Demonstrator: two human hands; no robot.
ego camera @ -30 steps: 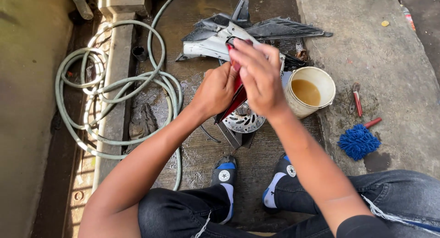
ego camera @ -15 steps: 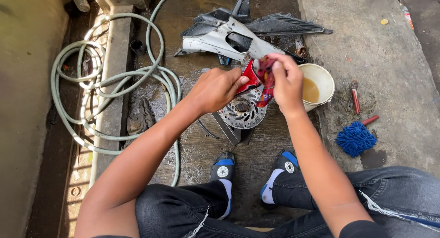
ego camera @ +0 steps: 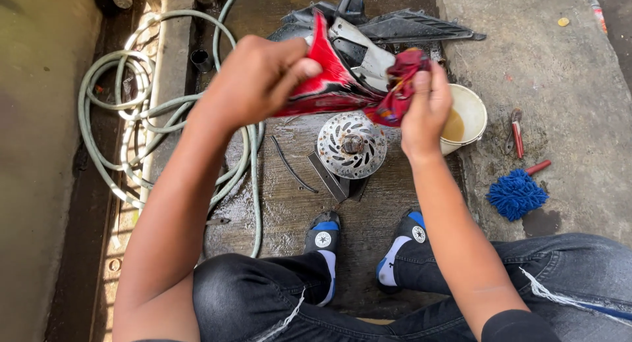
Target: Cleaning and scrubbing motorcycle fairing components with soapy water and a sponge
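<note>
Left hand [ego camera: 253, 78] closed grip on red panel [ego camera: 326, 85], held above wet floor [ego camera: 289, 204]. Right hand [ego camera: 424, 111] closed grip on red rag [ego camera: 401, 85], rag pressed against panel's right end. Brake disc [ego camera: 352, 144] directly below, on floor. Bucket [ego camera: 471, 111] of brownish water just right of right hand. Blue mop head [ego camera: 517, 194] and pliers [ego camera: 515, 131] farther right. Hose [ego camera: 131, 125] coiled at left. Grey fairings [ego camera: 408, 26] behind panel.

Both arms bare to the shoulder, left hand [ego camera: 253, 82] and right hand [ego camera: 424, 111] ungloved, a black sleeve edge on the right, dark ripped jeans [ego camera: 263, 296], and black-and-blue sneakers [ego camera: 324, 240] with white round emblems.
</note>
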